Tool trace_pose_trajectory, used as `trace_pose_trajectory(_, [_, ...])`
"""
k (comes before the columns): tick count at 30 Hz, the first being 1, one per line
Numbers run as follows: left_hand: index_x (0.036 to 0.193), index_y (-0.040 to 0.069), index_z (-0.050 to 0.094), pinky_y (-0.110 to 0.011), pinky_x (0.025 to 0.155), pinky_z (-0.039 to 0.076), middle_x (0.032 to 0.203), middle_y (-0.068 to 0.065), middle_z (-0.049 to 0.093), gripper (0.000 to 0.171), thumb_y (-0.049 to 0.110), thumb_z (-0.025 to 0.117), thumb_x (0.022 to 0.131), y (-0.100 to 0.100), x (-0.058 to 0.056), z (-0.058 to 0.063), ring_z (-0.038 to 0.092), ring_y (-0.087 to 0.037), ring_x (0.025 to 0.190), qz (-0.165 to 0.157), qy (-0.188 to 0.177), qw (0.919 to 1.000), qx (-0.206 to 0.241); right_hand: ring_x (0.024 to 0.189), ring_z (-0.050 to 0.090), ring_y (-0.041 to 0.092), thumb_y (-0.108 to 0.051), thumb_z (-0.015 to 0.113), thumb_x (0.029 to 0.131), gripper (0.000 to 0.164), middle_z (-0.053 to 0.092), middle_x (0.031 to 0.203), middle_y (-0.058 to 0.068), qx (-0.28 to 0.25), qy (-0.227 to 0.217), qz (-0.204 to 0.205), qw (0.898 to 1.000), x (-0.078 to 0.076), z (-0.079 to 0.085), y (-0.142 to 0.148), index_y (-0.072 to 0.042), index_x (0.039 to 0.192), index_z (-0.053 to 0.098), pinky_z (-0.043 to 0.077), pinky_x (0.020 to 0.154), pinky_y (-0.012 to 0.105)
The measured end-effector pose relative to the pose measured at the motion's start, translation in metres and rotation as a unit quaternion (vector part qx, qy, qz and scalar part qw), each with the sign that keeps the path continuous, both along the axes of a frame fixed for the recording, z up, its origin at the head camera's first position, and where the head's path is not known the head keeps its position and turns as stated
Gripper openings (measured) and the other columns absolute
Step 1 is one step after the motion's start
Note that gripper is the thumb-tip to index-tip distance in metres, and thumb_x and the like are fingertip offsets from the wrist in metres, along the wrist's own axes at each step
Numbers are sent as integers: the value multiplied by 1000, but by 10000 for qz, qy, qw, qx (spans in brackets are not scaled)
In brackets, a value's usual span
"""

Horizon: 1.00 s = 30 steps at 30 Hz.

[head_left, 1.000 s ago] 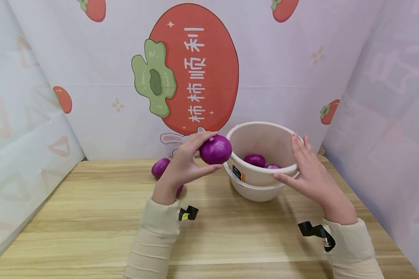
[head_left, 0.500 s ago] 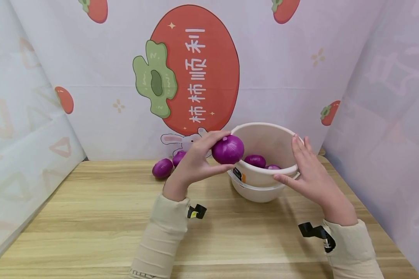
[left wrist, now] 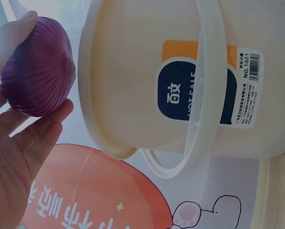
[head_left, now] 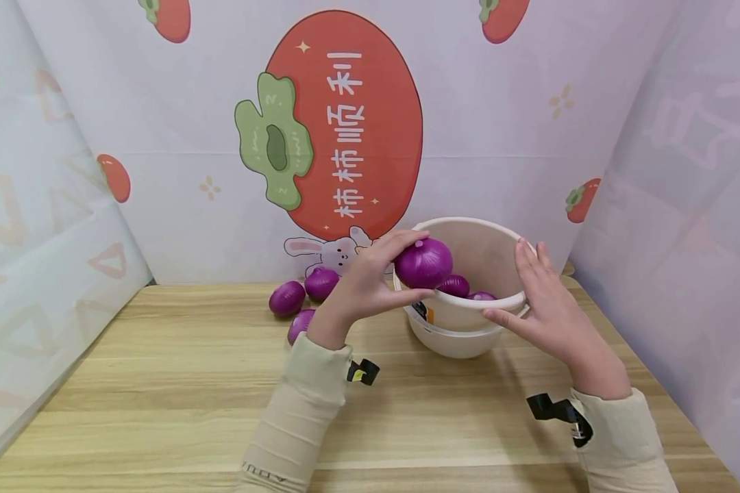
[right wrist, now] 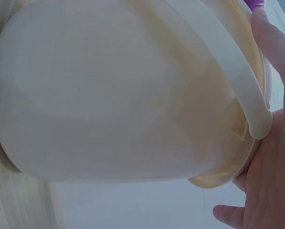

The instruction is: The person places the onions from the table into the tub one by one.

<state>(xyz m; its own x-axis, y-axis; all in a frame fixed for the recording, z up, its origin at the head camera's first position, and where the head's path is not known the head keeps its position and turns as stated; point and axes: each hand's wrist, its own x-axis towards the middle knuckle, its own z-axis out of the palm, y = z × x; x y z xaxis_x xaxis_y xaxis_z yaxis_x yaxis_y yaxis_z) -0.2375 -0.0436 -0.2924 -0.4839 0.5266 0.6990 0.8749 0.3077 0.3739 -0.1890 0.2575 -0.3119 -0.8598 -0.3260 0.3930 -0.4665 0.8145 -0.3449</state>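
My left hand (head_left: pixel 364 284) grips a purple onion (head_left: pixel 424 263) between thumb and fingers, and this onion overlaps the left rim of a cream bucket (head_left: pixel 484 257) in the head view. The left wrist view has the onion (left wrist: pixel 40 67) just beside the bucket's rim. My right hand (head_left: pixel 549 308) rests at the bucket's right rim, fingers straight and spread, thumb along the front edge. Inside the bucket lie an onion (head_left: pixel 455 285) partly covered by the held one and another onion (head_left: pixel 482 296) showing only its top.
Left of the bucket, on the wooden table (head_left: pixel 160 383), are a far-left onion (head_left: pixel 286 298), an onion behind it (head_left: pixel 322 283) and a nearer onion (head_left: pixel 299 324) partly behind my left wrist. The bucket's handle (left wrist: pixel 209 71) hangs down its side. A printed cloth (head_left: pixel 469 123) backs the table.
My left hand has carried the onion rightward, from left of the bucket to over its left rim. Onions behind that arm have come into view. My right hand has stayed on the rim.
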Motion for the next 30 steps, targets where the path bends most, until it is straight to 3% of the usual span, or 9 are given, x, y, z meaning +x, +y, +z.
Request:
trace_pose_trajectory(10, [142,12,52,-29,105,49,140,-6,58,77,34,87,76,15,-5,0,57,-16,127,-24,195,9998,-68,154,-12,36,-49,71,87,110,3,167,19,-29,-19,29,10000,-1,-1,0,-2,159,2,11,117,69])
trace_pose_trajectory(25, [143,11,50,-26,105,48,140,-6,56,78,30,87,77,35,-11,-9,54,-16,128,-279,-349,9989,-145,154,-14,36,-49,70,88,110,1,167,19,-32,-155,36,9999,-1,-1,-1,0,158,1,11,115,73])
trace_pose_trajectory(30, [144,12,49,-26,105,48,141,-5,56,78,31,86,78,37,-14,-10,55,-16,128,-199,-438,9987,-166,154,-13,37,-49,70,88,110,2,167,19,-8,-99,6,10000,-1,0,-1,0,158,1,11,115,73])
